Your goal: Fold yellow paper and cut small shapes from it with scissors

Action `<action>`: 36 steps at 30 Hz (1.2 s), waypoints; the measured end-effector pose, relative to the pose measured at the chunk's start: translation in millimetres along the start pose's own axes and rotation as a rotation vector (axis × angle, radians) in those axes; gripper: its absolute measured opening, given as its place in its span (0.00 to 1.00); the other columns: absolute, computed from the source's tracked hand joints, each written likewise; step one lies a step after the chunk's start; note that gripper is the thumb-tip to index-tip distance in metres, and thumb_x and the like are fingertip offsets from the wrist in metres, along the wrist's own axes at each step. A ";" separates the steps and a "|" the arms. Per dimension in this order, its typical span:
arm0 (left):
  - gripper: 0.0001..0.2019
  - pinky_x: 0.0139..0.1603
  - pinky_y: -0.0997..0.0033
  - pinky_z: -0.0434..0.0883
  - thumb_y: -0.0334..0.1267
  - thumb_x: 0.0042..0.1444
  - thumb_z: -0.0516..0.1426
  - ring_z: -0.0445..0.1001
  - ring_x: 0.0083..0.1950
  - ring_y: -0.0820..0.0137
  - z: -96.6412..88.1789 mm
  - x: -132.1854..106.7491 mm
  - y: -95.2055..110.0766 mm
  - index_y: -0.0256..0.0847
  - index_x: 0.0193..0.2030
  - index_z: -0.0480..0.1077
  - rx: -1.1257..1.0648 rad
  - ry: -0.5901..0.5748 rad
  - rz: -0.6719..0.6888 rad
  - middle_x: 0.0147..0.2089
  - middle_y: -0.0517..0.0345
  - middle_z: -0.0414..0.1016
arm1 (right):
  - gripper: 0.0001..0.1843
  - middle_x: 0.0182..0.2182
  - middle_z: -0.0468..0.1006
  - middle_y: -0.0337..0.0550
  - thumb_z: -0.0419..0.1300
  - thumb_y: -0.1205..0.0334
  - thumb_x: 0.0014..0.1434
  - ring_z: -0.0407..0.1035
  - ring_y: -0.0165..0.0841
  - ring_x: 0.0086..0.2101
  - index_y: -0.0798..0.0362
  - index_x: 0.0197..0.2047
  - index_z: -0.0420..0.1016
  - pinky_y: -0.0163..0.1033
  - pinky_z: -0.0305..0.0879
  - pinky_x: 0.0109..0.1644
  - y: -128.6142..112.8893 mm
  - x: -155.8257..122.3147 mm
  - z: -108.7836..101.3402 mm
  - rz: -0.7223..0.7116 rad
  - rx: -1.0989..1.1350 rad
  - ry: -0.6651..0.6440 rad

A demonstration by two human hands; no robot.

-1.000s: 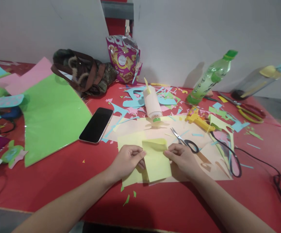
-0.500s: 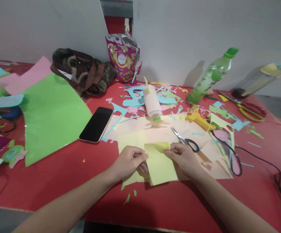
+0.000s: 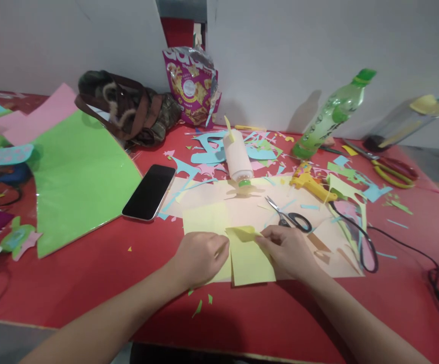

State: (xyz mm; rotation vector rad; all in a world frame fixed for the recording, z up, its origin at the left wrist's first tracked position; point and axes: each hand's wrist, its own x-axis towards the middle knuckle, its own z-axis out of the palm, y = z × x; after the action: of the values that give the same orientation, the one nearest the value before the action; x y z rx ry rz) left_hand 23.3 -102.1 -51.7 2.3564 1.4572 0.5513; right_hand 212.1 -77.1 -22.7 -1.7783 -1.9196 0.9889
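Note:
A folded piece of yellow paper is raised a little above the worktop, its top edge bent over. My right hand pinches that paper at its upper right edge between thumb and fingers. Curled closed, my left hand is right beside the paper's left edge; what its fingers hold, if anything, is hidden. Beneath the left hand lies a larger flat yellow sheet. Small scissors with black handles rest just beyond my right hand, on a pale peach sheet.
A white-wrapped bottle lies among paper scraps. Right of it are a yellow glue gun with its cord, a green bottle and larger scissors. Leftward are a phone, green sheet, bag and snack pouch.
My left hand has turned knuckles-up and its fingers have curled in at the paper's left edge. The paper's top edge now bends more, while my right hand keeps its pinch.

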 end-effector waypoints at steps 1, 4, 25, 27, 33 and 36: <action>0.13 0.22 0.76 0.58 0.34 0.53 0.46 0.67 0.20 0.74 2.4 -1.4 -0.2 0.37 0.27 0.71 0.041 0.028 0.055 0.18 0.59 0.70 | 0.12 0.12 0.64 0.36 0.54 0.60 0.45 0.57 0.26 0.16 0.54 0.15 0.66 0.31 0.51 0.19 -1.2 -0.3 0.2 -0.013 -0.037 0.000; 0.14 0.20 0.74 0.59 0.35 0.54 0.46 0.68 0.20 0.72 8.9 -3.6 -1.4 0.36 0.37 0.72 0.150 0.050 0.133 0.19 0.59 0.72 | 0.12 0.12 0.67 0.37 0.53 0.61 0.46 0.59 0.26 0.16 0.54 0.15 0.68 0.31 0.51 0.19 -1.2 0.4 1.3 -0.028 -0.113 -0.012; 0.21 0.22 0.73 0.60 0.47 0.57 0.43 0.72 0.26 0.67 5.6 -1.6 2.5 0.37 0.50 0.64 0.268 -0.268 -0.013 0.26 0.56 0.75 | 0.12 0.11 0.64 0.35 0.52 0.60 0.47 0.58 0.26 0.16 0.54 0.16 0.66 0.31 0.51 0.20 3.8 4.2 5.3 -0.026 -0.107 -0.049; 0.21 0.22 0.73 0.60 0.46 0.57 0.43 0.72 0.26 0.67 5.8 -1.6 2.9 0.36 0.50 0.64 0.255 -0.258 -0.024 0.26 0.55 0.74 | 0.12 0.11 0.63 0.34 0.53 0.59 0.46 0.57 0.26 0.16 0.54 0.16 0.65 0.31 0.52 0.20 5.4 4.7 4.9 0.002 -0.060 -0.058; 0.18 0.23 0.76 0.60 0.45 0.54 0.47 0.67 0.24 0.71 -3.6 4.6 3.9 0.35 0.46 0.64 -0.085 -0.122 -0.348 0.21 0.60 0.69 | 0.11 0.18 0.69 0.37 0.55 0.55 0.46 0.64 0.28 0.20 0.54 0.21 0.65 0.32 0.59 0.24 14.0 5.5 5.4 0.163 0.361 -0.131; 0.14 0.22 0.77 0.59 0.43 0.51 0.50 0.62 0.20 0.75 -7.8 9.3 3.1 0.35 0.37 0.67 -0.481 -0.132 -0.471 0.17 0.66 0.60 | 0.12 0.18 0.71 0.38 0.57 0.54 0.44 0.65 0.29 0.20 0.54 0.21 0.65 0.34 0.61 0.25 12.9 4.3 6.3 0.210 0.511 -0.143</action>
State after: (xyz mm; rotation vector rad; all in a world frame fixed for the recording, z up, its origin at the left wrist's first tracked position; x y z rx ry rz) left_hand 25.8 -94.6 -42.0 1.5871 1.5398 0.5310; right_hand 216.6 -74.9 -36.8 -1.6524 -1.3927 1.5519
